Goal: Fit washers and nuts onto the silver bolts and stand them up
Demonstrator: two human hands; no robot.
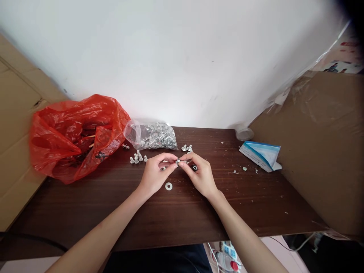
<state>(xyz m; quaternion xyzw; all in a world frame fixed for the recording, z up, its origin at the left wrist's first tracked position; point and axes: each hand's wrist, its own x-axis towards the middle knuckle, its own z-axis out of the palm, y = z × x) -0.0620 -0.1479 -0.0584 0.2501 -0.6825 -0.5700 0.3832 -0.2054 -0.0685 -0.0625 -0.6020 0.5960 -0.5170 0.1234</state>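
My left hand [156, 172] and my right hand [200, 175] meet above the middle of the table, fingertips closed in a pinch. Between them is a small silver bolt [178, 162], mostly covered by the fingers. A flat washer [168, 186] lies on the wood just below the hands. Close to my right fingers rests a nut [195, 167]. Another small metal piece [163, 168] shows partly under my left fingers. Several bolts [136, 158] stand on their heads left of my left hand. More bolts [187, 148] stand beyond the fingertips.
A clear plastic bag [159, 136] full of bolts lies by the wall, beside an open red plastic bag [76, 136]. At the right are a blue-and-white packet [261, 155], a round clear container [243, 132] and scraps. Cardboard panels [318, 151] flank the dark table [176, 223].
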